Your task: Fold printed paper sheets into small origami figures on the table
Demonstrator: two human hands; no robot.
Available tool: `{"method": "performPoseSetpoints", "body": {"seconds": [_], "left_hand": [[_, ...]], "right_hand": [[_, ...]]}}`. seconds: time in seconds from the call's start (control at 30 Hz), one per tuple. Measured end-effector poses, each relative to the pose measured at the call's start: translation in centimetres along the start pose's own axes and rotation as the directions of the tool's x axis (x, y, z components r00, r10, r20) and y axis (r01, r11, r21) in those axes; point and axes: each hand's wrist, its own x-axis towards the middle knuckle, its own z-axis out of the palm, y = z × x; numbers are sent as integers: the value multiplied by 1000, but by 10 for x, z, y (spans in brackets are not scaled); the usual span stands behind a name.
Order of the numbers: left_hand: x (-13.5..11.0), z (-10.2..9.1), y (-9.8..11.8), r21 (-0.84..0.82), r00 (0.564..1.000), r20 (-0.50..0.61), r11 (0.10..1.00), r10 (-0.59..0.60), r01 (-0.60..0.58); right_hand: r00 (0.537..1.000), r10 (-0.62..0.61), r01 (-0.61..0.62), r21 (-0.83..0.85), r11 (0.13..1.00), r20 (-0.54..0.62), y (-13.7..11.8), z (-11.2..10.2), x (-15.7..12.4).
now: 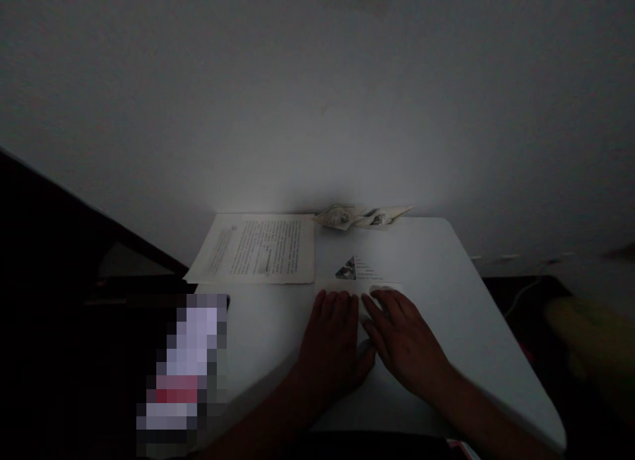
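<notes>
A folded sheet of printed paper (358,273) lies on the white table (446,294), its tip pointing away from me with a dark triangular picture on it. My left hand (333,346) rests flat on the near part of the sheet, fingers stretched out. My right hand (403,339) lies flat beside it, fingers spread and pressing on the paper near its right edge. Neither hand grips anything. The room is dim.
A stack of printed pages (258,248) lies at the table's far left. Two folded paper boats (362,216) sit at the far edge against the grey wall. A dark object (74,301) borders the table on the left. A white cable (523,294) runs at the right.
</notes>
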Motion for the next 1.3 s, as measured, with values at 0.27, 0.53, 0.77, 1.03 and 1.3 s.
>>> {"method": "performPoseSetpoints", "body": {"seconds": [0.27, 0.53, 0.77, 1.03, 1.3], "left_hand": [[3, -3, -7, 24, 1000, 31, 1000, 4, -4], [5, -3, -13, 3, 999, 32, 1000, 12, -12], [20, -3, -14, 59, 998, 41, 997, -50, 48], [47, 5, -19, 162, 996, -9, 983, -84, 85], [59, 6, -23, 209, 997, -42, 976, -57, 64]], "right_hand": [[997, 71, -71, -7, 997, 19, -1, 5, -1], [994, 93, -92, -8, 996, 56, 2, 2, 6], [990, 105, -103, -27, 994, 89, 7, -3, 25], [980, 151, -141, -81, 987, 132, 9, -9, 56], [954, 234, -222, -81, 972, 186, 24, -12, 83]]}}
